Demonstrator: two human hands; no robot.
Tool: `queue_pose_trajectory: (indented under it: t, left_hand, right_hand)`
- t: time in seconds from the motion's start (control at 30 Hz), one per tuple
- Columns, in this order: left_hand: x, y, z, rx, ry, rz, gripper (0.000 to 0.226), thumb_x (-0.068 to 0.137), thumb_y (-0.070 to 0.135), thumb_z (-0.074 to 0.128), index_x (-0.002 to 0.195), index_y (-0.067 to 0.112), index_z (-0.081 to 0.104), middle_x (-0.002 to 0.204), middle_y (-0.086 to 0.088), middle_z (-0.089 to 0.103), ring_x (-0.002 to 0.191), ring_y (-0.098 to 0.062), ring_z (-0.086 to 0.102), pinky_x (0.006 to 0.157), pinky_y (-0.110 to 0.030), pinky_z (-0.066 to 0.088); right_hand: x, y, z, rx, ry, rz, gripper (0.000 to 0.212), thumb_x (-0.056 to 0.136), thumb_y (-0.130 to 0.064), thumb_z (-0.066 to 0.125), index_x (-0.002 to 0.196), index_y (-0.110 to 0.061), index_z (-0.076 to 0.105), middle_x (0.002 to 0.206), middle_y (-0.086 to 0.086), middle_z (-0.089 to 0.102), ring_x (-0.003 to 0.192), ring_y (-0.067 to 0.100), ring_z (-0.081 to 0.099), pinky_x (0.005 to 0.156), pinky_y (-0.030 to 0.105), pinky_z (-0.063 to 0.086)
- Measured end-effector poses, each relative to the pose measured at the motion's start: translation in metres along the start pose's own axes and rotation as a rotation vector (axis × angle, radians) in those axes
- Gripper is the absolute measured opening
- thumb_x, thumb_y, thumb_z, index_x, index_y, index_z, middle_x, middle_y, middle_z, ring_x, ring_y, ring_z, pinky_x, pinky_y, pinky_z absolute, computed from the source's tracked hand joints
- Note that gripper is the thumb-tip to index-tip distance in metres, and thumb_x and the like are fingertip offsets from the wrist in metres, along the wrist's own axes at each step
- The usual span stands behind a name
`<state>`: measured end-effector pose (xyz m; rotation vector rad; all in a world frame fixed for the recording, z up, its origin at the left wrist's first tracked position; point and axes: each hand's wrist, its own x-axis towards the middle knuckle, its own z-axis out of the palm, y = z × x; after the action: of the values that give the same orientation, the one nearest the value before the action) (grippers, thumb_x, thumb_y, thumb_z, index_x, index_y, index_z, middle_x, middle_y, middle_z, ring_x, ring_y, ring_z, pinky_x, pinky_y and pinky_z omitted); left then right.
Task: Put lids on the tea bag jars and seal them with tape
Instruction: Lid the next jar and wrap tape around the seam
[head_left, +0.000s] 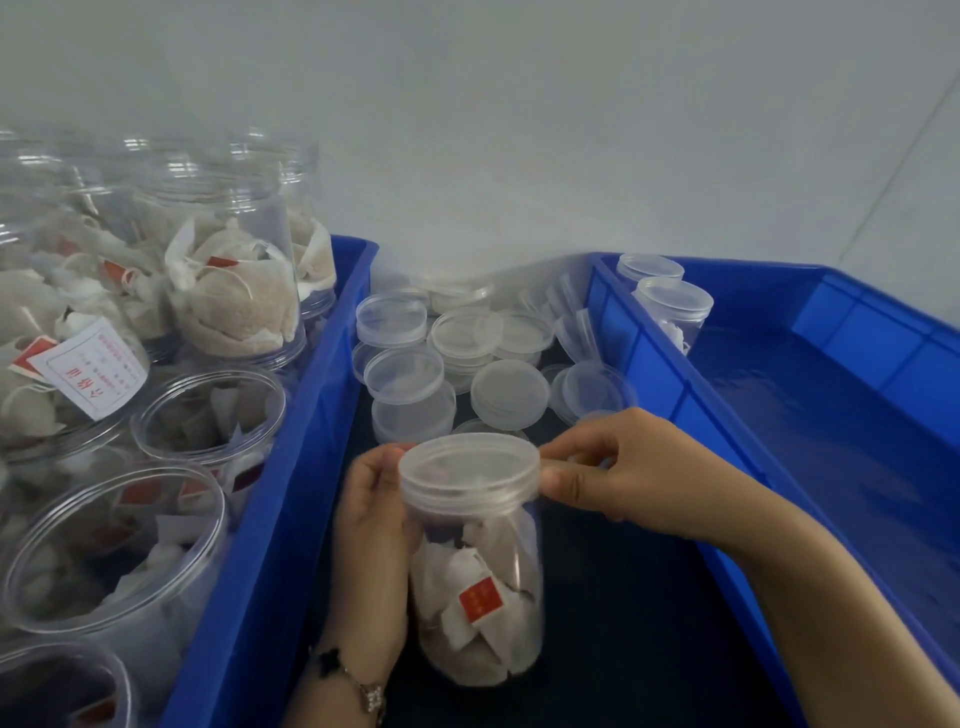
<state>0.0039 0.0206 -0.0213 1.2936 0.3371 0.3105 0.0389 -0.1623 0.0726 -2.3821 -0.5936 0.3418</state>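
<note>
A clear plastic jar (480, 597) full of white tea bags with red tags is held low in the middle of the view. My left hand (371, 535) grips the jar's left side below the neck. A translucent lid (469, 470) sits on the jar's mouth. My right hand (613, 467) pinches the lid's right rim with thumb and fingers. Several loose lids (467, 358) lie in a pile behind the jar. No tape is visible.
A blue bin (291, 499) on the left holds several open jars of tea bags (208, 415). On the right, another blue bin (831, 415) holds two lidded jars (672, 306) in its far corner. A white wall rises behind.
</note>
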Motion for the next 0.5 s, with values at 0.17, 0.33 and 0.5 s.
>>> queue_pose_trajectory:
  t: [0.17, 0.33, 0.5]
  left_hand:
    - [-0.010, 0.003, -0.001, -0.046, -0.089, -0.012, 0.061, 0.069, 0.078, 0.043, 0.092, 0.029, 0.070, 0.092, 0.008, 0.074, 0.086, -0.006, 0.070, 0.080, -0.034, 0.049]
    - [-0.014, 0.002, 0.008, 0.092, -0.275, 0.100, 0.104, 0.031, 0.076, 0.077, 0.119, 0.026, 0.054, 0.107, 0.006, 0.070, 0.096, -0.006, 0.067, 0.077, -0.025, 0.052]
    - [-0.011, 0.004, 0.002, -0.060, -0.229, -0.034, 0.068, 0.053, 0.057, 0.075, 0.104, 0.013, 0.066, 0.094, -0.014, 0.072, 0.083, -0.028, 0.071, 0.071, -0.043, 0.057]
  right_hand:
    - [0.003, 0.003, 0.014, -0.005, 0.196, 0.123, 0.038, 0.063, -0.076, 0.048, 0.079, -0.048, 0.067, 0.078, -0.018, 0.068, 0.073, 0.003, 0.062, 0.073, 0.033, 0.057]
    - [0.002, -0.004, 0.017, -0.067, 0.241, 0.140, 0.038, 0.072, -0.071, 0.048, 0.087, -0.043, 0.069, 0.075, -0.023, 0.065, 0.069, 0.002, 0.060, 0.067, 0.031, 0.055]
    - [-0.007, -0.006, 0.011, -0.031, 0.022, 0.042, 0.065, 0.068, -0.042, 0.077, 0.128, -0.045, 0.051, 0.103, -0.013, 0.064, 0.086, 0.007, 0.061, 0.081, 0.032, 0.055]
